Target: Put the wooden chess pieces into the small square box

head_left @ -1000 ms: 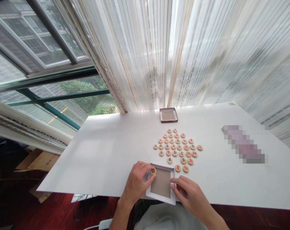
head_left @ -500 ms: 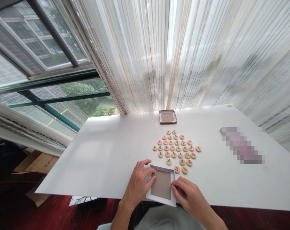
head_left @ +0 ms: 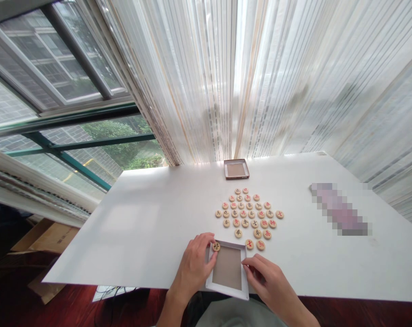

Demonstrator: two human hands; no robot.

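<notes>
A shallow white-walled box tray (head_left: pixel 227 268) with a grey-brown bottom sits at the table's near edge, between my hands. My left hand (head_left: pixel 194 261) is at its far left corner, thumb and fingertip on opposite sides of a round wooden xiangqi piece (head_left: pixel 216 246) with a black character. The piece overlaps the corner wall; whether it touches the bottom I cannot tell. My right hand (head_left: pixel 267 277) pinches the tray's right wall between thumb and forefinger, its other fingers curled. Beyond the tray lie several xiangqi pieces (head_left: pixel 243 213), face up, with red or black characters.
Another shallow box half (head_left: pixel 236 176) stands at the far side of the white table (head_left: pixel 151 218). A pixelated, pinkish long item (head_left: pixel 340 209) lies on the right. Striped curtains (head_left: pixel 206 81) hang behind, a window is at the left, and a cardboard box (head_left: pixel 52 234) sits below it.
My left fingers have spread a little around the piece, so its black character now shows at the tray's corner. My right hand keeps its pinch on the wall. The view has shifted slightly.
</notes>
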